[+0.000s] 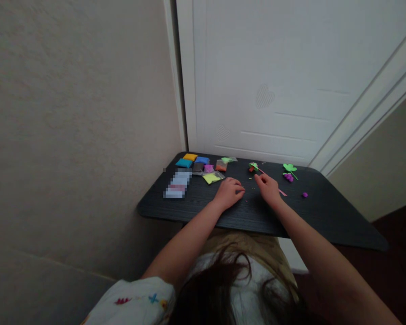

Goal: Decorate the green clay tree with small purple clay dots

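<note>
Left grip (238, 189) loosely parted; right grip (256, 177) curled, closure and contents unclear, near a green-and-orange clay-like figure (253, 166); likely mid-shaping, next needing delicate pinching.

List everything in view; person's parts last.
tabletop: 1, black, centre
packets: 8, assorted colours, far left to middle
blurred item: 1, pale, left
model: 1, green and orange, far middle
strip: apparently 1, pink, right of middle
flower shape: 1, green, far right
cluster: 1, purple, by flower shape
ball: 1, purple, right
crumbs: several, mixed, middle
door: 1, white, behind tabletop
walls: 2, greyish, sides
floor: 1, dark, lower right
unclear object: 1, white, beneath
shirt: 1, white, bottom
trousers: 1, khaki, bottom
hair: 1, dark, bottom
left hand, right hand: 2, bare, middle
</note>
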